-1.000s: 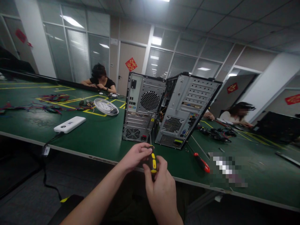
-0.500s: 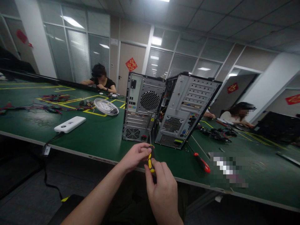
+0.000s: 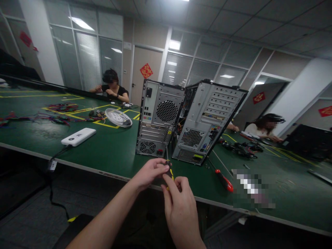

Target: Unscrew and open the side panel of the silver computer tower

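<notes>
Two computer towers stand upright side by side with their backs toward me, the left tower point(image 3: 155, 128) and the right tower point(image 3: 199, 128). A yellow-and-black screwdriver point(image 3: 169, 170) points away from me, its shaft reaching the lower right rear edge of the left tower. Near the front of its handle, my left hand point(image 3: 153, 173) pinches it. My right hand point(image 3: 180, 200) grips the back end of the same handle, fingers curled round it. Whether the tip sits in a screw is too small to tell. Right of my hands lies a red-and-black screwdriver point(image 3: 224, 180).
On the green table point(image 3: 114, 148) at left lie a white power bank point(image 3: 78, 137) with a cable, a white round grille point(image 3: 118, 117) and wire bundles point(image 3: 62, 107). Black cables point(image 3: 241, 149) lie at right, beside a blurred-out item. Two people sit across the table.
My right-hand fingers have shifted round the screwdriver handle and now cover more of its back end. The handle shows a different side. The left hand barely moves.
</notes>
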The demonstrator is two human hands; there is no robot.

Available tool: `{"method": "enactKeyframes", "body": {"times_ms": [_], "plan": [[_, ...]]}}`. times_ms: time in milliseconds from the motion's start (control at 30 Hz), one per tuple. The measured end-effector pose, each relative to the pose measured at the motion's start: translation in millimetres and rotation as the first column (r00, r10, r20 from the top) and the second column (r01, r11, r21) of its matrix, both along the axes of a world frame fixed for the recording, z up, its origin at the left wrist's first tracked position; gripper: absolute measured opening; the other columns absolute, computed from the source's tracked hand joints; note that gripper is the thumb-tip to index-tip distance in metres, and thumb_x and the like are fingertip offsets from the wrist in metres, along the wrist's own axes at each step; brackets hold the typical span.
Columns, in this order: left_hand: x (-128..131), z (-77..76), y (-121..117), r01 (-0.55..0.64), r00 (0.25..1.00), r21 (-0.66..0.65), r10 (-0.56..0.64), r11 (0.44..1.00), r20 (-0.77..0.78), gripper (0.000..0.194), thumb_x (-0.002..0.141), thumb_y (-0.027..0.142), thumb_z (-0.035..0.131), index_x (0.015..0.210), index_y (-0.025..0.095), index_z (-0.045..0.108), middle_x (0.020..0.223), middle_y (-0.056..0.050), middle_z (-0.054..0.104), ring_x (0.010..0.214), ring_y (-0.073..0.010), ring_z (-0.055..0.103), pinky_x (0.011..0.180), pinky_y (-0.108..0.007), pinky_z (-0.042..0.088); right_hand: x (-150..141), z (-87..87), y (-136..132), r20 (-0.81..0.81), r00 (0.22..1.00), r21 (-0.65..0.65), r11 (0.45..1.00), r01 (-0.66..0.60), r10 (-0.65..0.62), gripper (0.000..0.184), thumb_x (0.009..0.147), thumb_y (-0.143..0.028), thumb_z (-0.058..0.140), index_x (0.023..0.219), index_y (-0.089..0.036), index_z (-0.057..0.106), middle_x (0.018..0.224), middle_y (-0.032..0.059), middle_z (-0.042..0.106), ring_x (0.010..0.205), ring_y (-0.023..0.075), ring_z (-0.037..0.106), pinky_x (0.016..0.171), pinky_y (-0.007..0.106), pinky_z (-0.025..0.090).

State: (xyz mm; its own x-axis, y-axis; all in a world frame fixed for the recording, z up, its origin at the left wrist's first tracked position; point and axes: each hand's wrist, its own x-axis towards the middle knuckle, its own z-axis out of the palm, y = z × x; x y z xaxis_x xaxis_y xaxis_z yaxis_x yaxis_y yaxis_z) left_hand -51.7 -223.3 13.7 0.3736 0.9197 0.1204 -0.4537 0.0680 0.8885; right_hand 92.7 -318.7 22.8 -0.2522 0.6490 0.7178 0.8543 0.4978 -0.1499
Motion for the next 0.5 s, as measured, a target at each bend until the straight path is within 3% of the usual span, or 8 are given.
{"method": "enactKeyframes", "body": {"times_ms": [133, 267, 367, 500], "plan": [[-1.1, 0.2, 0.5, 0.007, 1.0, -0.015, -0.006, 1.0, 0.012, 0.057, 0.065, 0.045, 0.097, 0.104, 0.009, 0.076, 0.074, -0.002, 0.068, 0.062, -0.0077, 0.056, 0.061, -0.02, 0.038, -0.6, 1.7, -2.5, -0.098, 0.994, -0.04, 0.998, -0.049, 0.045, 0.038, 0.108, -0.037, 0.052, 0.142, -0.018, 0.056, 0.101, 0.0096, 0.073, 0.082, 0.0235, 0.071, 0.072, 0.035, 0.058], [-2.4, -1.1, 0.5, 0.014, 1.0, -0.008, -0.013, 1.0, 0.004, 0.057, 0.067, 0.045, 0.096, 0.108, 0.01, 0.077, 0.08, -0.004, 0.071, 0.066, -0.0093, 0.059, 0.064, -0.022, 0.04, -2.4, 3.6, -5.1, -0.209, 0.977, -0.101, 0.992, -0.073, 0.051, 0.03, 0.109, -0.039, 0.051, 0.132, -0.02, 0.056, 0.099, 0.0059, 0.076, 0.073, 0.0194, 0.073, 0.064, 0.03, 0.056], [-2.1, -1.2, 0.3, 0.011, 1.0, -0.006, -0.011, 1.0, 0.0, 0.06, 0.067, 0.047, 0.096, 0.111, 0.01, 0.078, 0.082, -0.004, 0.071, 0.066, -0.0088, 0.058, 0.065, -0.022, 0.04, -3.0, 3.3, -4.2, -0.216, 0.975, -0.041, 0.997, -0.062, 0.052, 0.024, 0.109, -0.039, 0.051, 0.122, -0.02, 0.059, 0.088, 0.0037, 0.073, 0.068, 0.0185, 0.071, 0.061, 0.029, 0.054], [-1.0, 0.2, 0.3, 0.001, 1.0, -0.008, -0.001, 1.0, 0.01, 0.063, 0.064, 0.051, 0.097, 0.107, 0.009, 0.077, 0.077, -0.002, 0.066, 0.062, -0.0062, 0.053, 0.061, -0.021, 0.037, -1.4, 1.7, -1.9, -0.156, 0.984, 0.035, 0.996, -0.076, 0.081, 0.023, 0.109, -0.032, 0.051, 0.124, -0.018, 0.063, 0.089, 0.0056, 0.07, 0.076, 0.0202, 0.07, 0.067, 0.031, 0.055]]}}
